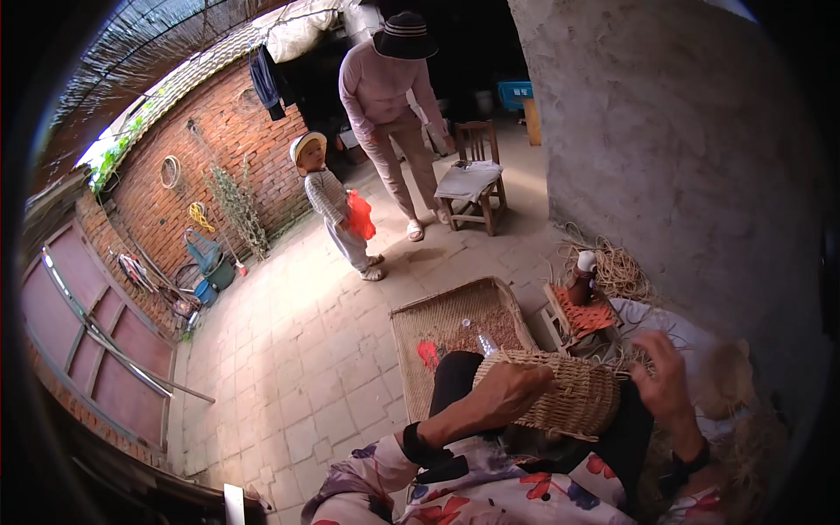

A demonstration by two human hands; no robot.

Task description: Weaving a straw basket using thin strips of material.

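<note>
Flowered shirt (446, 499) nearest. Basket (582, 398) directly under left hand (516, 391), fingers bent tight, gripping its side. Right hand (667, 385) just off its right end; fingers curled, cannot tell if holding strand. Beyond left fingers, tray (416, 322), bottle (486, 345); beyond right, straw (632, 278).
</note>
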